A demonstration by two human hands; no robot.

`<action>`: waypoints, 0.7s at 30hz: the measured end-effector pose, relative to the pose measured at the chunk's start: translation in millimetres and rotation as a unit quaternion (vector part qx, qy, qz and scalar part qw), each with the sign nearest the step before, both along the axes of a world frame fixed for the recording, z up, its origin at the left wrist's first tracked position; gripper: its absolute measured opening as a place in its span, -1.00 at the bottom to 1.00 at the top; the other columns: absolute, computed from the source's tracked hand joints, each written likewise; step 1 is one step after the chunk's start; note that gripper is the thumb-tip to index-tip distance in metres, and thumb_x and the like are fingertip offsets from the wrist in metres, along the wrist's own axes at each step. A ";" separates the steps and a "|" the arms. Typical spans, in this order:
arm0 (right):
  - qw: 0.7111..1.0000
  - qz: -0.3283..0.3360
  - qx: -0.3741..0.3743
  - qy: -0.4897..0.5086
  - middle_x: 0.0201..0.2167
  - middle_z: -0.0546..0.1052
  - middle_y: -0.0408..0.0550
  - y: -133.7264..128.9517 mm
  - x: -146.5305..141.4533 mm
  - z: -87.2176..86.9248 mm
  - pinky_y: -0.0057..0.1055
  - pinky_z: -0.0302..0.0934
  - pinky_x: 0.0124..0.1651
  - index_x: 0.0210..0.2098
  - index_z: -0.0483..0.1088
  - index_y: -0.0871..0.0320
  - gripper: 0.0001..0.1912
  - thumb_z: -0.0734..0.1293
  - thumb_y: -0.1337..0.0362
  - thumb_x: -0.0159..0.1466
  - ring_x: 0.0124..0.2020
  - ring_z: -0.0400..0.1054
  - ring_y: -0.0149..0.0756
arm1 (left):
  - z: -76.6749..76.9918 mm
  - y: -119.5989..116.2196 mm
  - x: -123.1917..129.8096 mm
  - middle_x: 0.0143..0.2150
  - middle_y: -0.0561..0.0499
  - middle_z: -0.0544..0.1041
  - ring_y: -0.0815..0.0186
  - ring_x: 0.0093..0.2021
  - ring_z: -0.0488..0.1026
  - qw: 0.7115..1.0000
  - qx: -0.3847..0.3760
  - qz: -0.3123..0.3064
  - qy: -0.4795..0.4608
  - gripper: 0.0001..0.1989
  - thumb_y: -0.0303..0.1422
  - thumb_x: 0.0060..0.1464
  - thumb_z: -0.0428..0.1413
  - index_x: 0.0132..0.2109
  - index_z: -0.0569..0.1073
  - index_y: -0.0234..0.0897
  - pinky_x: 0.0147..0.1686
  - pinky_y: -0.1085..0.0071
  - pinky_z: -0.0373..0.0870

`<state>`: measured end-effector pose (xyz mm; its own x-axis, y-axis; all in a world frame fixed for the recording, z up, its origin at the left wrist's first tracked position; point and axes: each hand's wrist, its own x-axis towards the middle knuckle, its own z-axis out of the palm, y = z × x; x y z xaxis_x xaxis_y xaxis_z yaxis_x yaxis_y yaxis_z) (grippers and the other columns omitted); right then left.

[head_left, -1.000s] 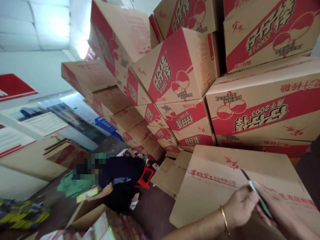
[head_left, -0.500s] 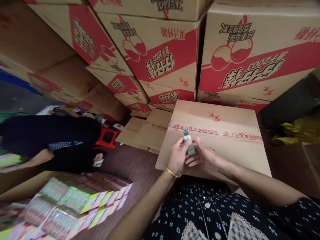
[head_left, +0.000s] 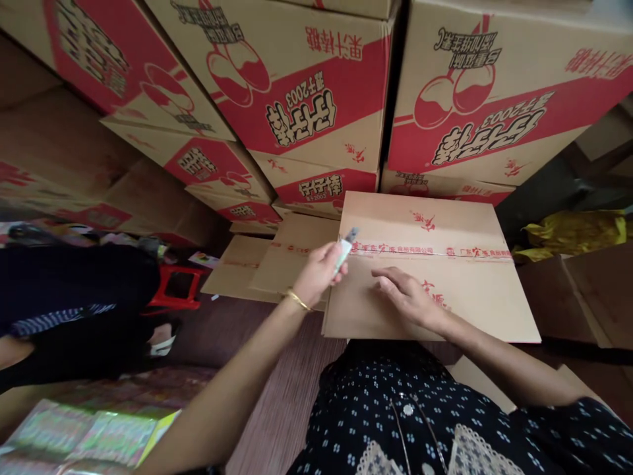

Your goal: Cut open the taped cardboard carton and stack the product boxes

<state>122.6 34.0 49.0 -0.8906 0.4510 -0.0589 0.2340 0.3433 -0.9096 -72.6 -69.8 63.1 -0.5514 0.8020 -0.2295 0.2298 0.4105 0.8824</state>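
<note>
My left hand (head_left: 319, 272) is closed around a small, pale-handled cutter (head_left: 342, 256) with a dark grey tip. It is held up at the left edge of a brown cardboard carton (head_left: 475, 293). The cutter's tip points up and away, near the left end of the red-lettered taped seam (head_left: 390, 249) across the carton's top. My right hand (head_left: 409, 298) is over the near part of the carton, its fingers loosely stretched toward the left and holding nothing. Whether its fingertips touch the cardboard I cannot tell.
Tall stacks of red-printed cartons (head_left: 311, 86) stand behind. Flattened cardboard (head_left: 291, 254) lies left of the carton. Further left are a red stool (head_left: 175, 287) and another person in dark clothes (head_left: 74, 284). Packaged goods (head_left: 93, 432) sit at lower left, yellow plastic (head_left: 576, 234) at right.
My hands, together over the carton before, have parted. The left has moved left and slightly up with the cutter; the right now reaches over the cardboard alone. The view has shifted a little.
</note>
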 end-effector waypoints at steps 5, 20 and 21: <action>0.971 -0.102 -0.204 0.073 0.15 0.48 0.13 -18.6 -36.1 -14.7 -0.03 0.25 0.32 0.17 0.42 0.10 -0.34 0.09 -0.23 0.40 0.18 0.37 -0.14 | -24.9 22.2 66.7 -0.23 -0.13 0.61 0.23 -0.18 0.54 0.984 0.156 0.032 -0.077 -0.71 -0.23 0.24 -0.06 -0.28 0.48 -0.28 -0.06 0.31 0.46; 0.916 -0.080 0.390 -0.052 0.28 0.36 0.24 20.7 -48.7 -37.3 0.09 0.16 0.29 0.23 0.39 0.28 -0.48 0.11 0.11 0.46 0.28 0.25 0.06 | -36.9 -13.2 -51.8 -0.65 0.10 0.34 0.34 -0.55 0.25 0.990 -0.066 0.064 0.107 -0.75 -0.33 0.16 -0.03 -0.49 0.30 -0.23 -0.43 0.41 0.08; 0.904 -0.075 0.416 -0.057 0.29 0.36 0.22 19.5 -46.0 -42.2 0.09 0.13 0.30 0.22 0.39 0.26 -0.51 0.12 0.15 0.46 0.29 0.23 0.04 | -39.3 -12.7 -52.2 -0.65 0.10 0.34 0.34 -0.55 0.25 0.991 -0.063 0.053 0.109 -0.75 -0.32 0.16 -0.04 -0.49 0.29 -0.22 -0.42 0.40 0.08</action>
